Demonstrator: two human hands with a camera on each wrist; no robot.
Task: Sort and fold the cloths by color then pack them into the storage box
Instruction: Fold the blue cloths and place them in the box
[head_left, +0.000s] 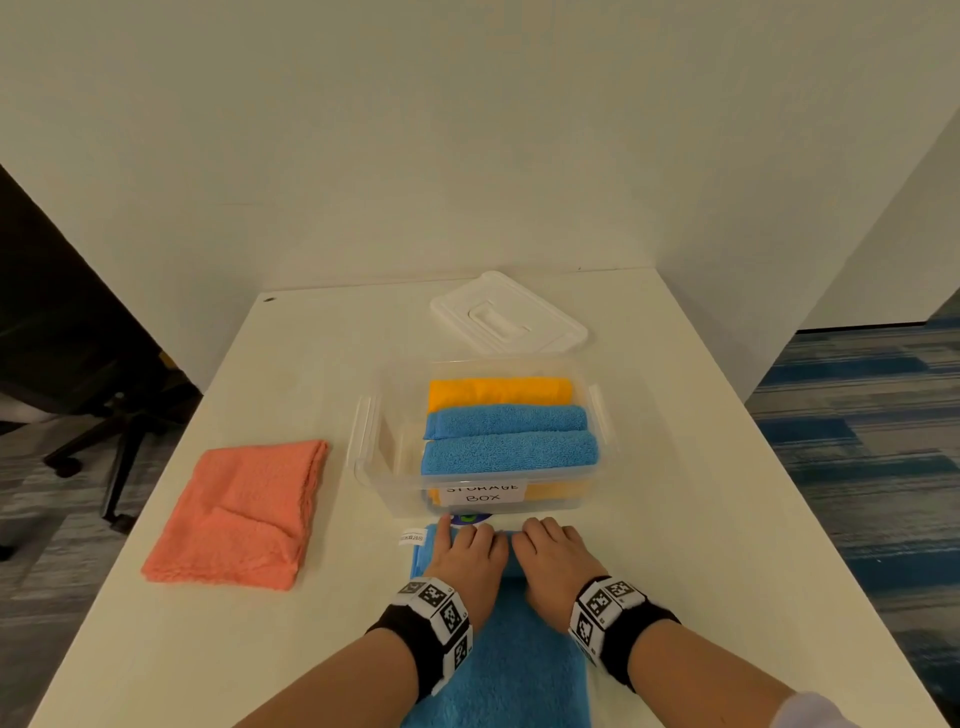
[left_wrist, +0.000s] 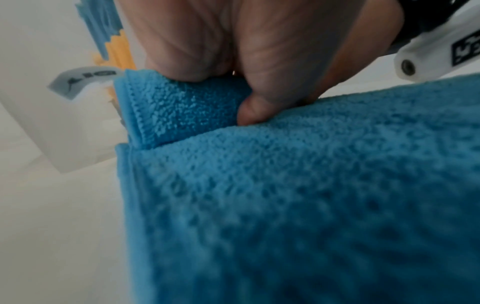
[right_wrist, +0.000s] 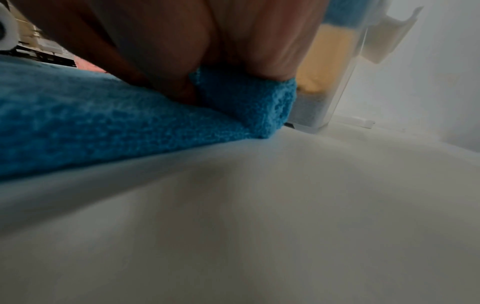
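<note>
On the white desk (head_left: 675, 467), both hands worked the far end of a blue cloth (head_left: 511, 670) lying just in front of the clear storage box (head_left: 374, 467). The left hand (head_left: 462, 558) pinched the rolled edge between thumb and fingers, and the right hand (head_left: 558, 558) clamped the same roll beside it. Inside the box lay two rolled blue cloths (head_left: 509, 439) and an orange one (head_left: 498, 392). A folded pink cloth (head_left: 239, 514) sat to the left, the lid (head_left: 506, 314) behind
</note>
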